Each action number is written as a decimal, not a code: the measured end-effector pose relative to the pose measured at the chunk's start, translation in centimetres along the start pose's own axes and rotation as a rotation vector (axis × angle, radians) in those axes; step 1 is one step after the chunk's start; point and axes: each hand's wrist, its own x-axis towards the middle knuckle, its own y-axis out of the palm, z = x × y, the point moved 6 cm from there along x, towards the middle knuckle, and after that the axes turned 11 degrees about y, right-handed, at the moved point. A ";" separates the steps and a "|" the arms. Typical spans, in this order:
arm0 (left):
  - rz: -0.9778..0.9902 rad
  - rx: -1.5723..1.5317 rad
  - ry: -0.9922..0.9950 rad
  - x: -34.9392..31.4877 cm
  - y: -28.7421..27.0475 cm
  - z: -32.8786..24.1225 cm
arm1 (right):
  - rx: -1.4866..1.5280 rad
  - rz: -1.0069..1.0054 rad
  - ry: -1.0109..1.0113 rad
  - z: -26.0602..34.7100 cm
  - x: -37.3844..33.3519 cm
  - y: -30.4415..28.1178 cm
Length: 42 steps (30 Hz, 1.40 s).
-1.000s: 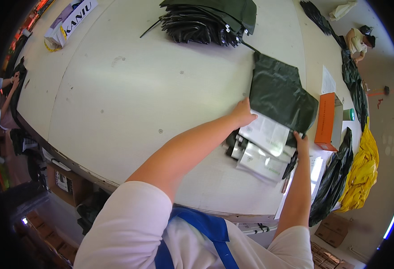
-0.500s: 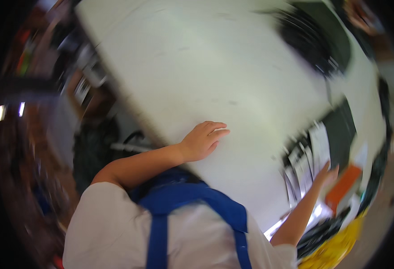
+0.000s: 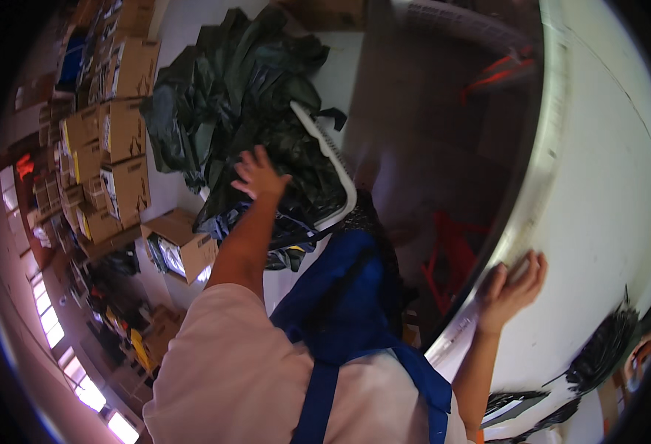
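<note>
My left hand (image 3: 261,175) reaches out with spread fingers over a heap of dark green plastic (image 3: 225,89); whether it touches the sheet I cannot tell. The plastic fills and spills out of a white basket (image 3: 346,185), whose rim shows on its right side. Beside the white table's pale edge (image 3: 553,111), my right hand (image 3: 512,290) is held with fingers loosely bent and apart, nothing in it. The edge runs just under that hand.
Stacked cardboard boxes (image 3: 122,133) line the left, and an open carton (image 3: 181,244) stands near the basket. A red frame (image 3: 451,255) sits beneath the table. Black bundles (image 3: 603,351) lie on the tabletop at lower right, near another person's partly visible hand (image 3: 640,359).
My view has swung left from the tabletop to the basket and boxes. My left hand has gone from above the table to the dark plastic; my right has left the stacked packets.
</note>
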 end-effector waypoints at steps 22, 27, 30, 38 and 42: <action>0.288 -0.724 0.559 -17.6 12.9 5.1 | -0.051 -0.025 -0.121 0.5 -0.4 2.0; 0.219 -0.704 1.035 -25.4 1.1 0.5 | 0.329 0.067 -0.222 8.6 -5.0 2.0; -0.102 -1.030 1.330 -28.6 -7.3 -1.4 | 0.823 0.825 0.263 17.3 -11.2 6.6; 1.183 -1.647 1.452 -30.1 -12.4 4.1 | 0.674 1.509 0.081 19.3 -15.3 9.1; 1.673 -1.506 0.323 -23.7 -2.4 16.7 | 0.400 1.254 -0.716 28.5 -11.4 -10.2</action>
